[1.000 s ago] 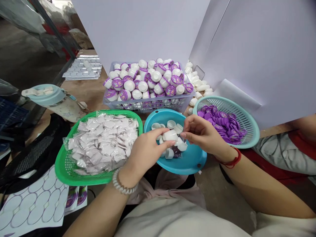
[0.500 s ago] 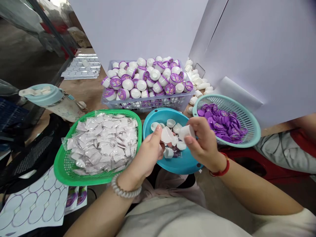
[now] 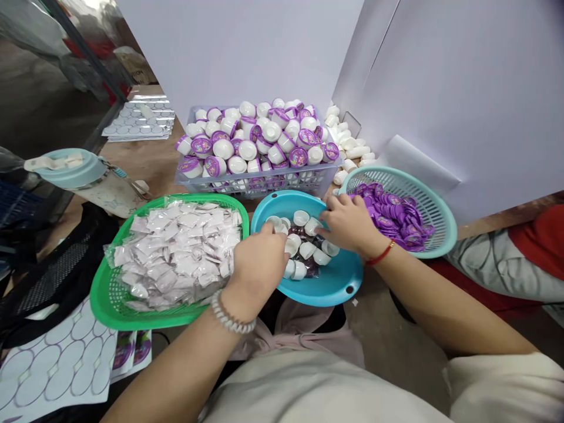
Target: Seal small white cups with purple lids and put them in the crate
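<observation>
Small white plastic cups (image 3: 308,250) lie loose in a blue basin (image 3: 317,294), over dark packets with clear wrapping. My left hand (image 3: 259,258) reaches over the basin's left side, its fingers bent round a white cup (image 3: 275,222); its fingertips are partly hidden. Over the right rim is my right hand (image 3: 350,226), palm down, fingers apart and pointing at the cups, with no cup visible in its grasp. A green basket (image 3: 103,311) heaped with small clear-wrapped white packets (image 3: 180,252) stands left of my left hand.
Behind the basin, a lilac crate (image 3: 264,176) is piled with white cups bearing purple labels. A pale-blue basket (image 3: 445,223) of purple discs (image 3: 396,214) stands right. A flask (image 3: 97,182) and printed sheets (image 3: 57,364) are left. White partitions (image 3: 247,53) rise behind; a person's sleeve (image 3: 537,247) shows right.
My hands have moved apart: the left toward the basin's left edge, the right up to its far right rim. The cup in my right hand has left its grasp. The view has shifted slightly.
</observation>
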`<control>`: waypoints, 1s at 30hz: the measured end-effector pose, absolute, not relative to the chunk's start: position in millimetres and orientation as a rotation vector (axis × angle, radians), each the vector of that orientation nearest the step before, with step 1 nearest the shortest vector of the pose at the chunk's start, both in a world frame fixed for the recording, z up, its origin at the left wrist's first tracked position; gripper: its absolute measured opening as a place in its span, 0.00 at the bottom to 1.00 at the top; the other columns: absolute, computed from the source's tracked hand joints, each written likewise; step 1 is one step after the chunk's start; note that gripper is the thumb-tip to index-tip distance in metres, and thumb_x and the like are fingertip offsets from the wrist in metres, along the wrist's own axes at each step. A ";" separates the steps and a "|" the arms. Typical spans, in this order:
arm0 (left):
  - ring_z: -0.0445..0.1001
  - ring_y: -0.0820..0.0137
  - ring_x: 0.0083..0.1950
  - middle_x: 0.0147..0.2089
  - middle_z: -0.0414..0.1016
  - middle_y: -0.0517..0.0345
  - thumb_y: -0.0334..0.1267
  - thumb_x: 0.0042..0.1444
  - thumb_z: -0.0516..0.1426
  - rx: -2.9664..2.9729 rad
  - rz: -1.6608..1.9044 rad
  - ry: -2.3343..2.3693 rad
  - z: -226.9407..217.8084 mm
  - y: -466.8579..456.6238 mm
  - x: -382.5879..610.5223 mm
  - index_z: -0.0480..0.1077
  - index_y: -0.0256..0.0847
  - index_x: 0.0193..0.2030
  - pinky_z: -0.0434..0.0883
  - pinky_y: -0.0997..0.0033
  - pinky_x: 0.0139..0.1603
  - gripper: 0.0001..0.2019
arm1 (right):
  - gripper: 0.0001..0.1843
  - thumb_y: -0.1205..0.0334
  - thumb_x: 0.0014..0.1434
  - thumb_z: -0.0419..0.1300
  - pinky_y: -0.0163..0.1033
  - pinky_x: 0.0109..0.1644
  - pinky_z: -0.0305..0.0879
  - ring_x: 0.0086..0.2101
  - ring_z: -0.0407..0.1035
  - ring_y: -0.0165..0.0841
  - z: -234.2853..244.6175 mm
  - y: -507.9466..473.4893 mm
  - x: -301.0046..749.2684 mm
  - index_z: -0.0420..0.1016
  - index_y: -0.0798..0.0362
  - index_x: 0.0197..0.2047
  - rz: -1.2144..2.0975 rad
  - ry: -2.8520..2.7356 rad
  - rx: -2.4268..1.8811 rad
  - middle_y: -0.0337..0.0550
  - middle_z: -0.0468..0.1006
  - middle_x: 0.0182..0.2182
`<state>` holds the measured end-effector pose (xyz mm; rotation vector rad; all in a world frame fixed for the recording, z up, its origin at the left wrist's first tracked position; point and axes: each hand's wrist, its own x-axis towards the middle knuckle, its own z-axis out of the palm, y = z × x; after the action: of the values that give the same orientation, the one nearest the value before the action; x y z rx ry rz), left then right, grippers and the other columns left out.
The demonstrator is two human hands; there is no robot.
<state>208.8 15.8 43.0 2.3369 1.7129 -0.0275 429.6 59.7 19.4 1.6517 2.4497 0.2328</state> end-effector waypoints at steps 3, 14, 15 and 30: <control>0.85 0.49 0.48 0.54 0.83 0.45 0.46 0.71 0.57 2.319 0.048 1.708 40.3 18.0 215.2 0.79 0.42 0.56 0.76 0.60 0.37 0.15 | 0.12 0.58 0.67 0.63 0.54 0.52 0.59 0.55 0.65 0.56 10.8 67.1 425.1 0.85 0.55 0.44 0.102 2.470 1.686 0.62 0.77 0.50; 0.82 0.60 0.53 0.54 0.84 0.53 0.51 0.75 0.51 1.831 0.653 1.285 39.5 24.2 209.6 0.72 0.44 0.60 0.76 0.62 0.52 0.18 | 0.16 0.44 0.74 0.56 0.39 0.35 0.66 0.32 0.71 0.33 26.0 40.6 425.8 0.63 0.45 0.54 -1.532 2.944 2.073 0.40 0.78 0.41; 0.82 0.58 0.55 0.57 0.83 0.50 0.50 0.76 0.50 1.878 0.622 1.355 41.0 25.2 207.0 0.71 0.43 0.62 0.76 0.60 0.53 0.19 | 0.15 0.47 0.75 0.55 0.40 0.37 0.67 0.34 0.72 0.34 26.9 41.8 427.6 0.64 0.45 0.56 -1.320 2.999 2.093 0.42 0.79 0.43; 0.75 0.56 0.58 0.59 0.73 0.46 0.48 0.72 0.52 1.742 0.636 1.556 45.8 16.1 173.4 0.71 0.44 0.66 0.71 0.52 0.66 0.22 | 0.07 0.62 0.69 0.62 0.51 0.56 0.63 0.57 0.70 0.50 15.1 56.9 400.6 0.82 0.52 0.43 -0.317 2.851 1.089 0.53 0.80 0.57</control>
<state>173.4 16.1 45.8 1.7421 1.5555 0.6359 400.6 56.9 15.1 1.0889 2.8506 -0.3167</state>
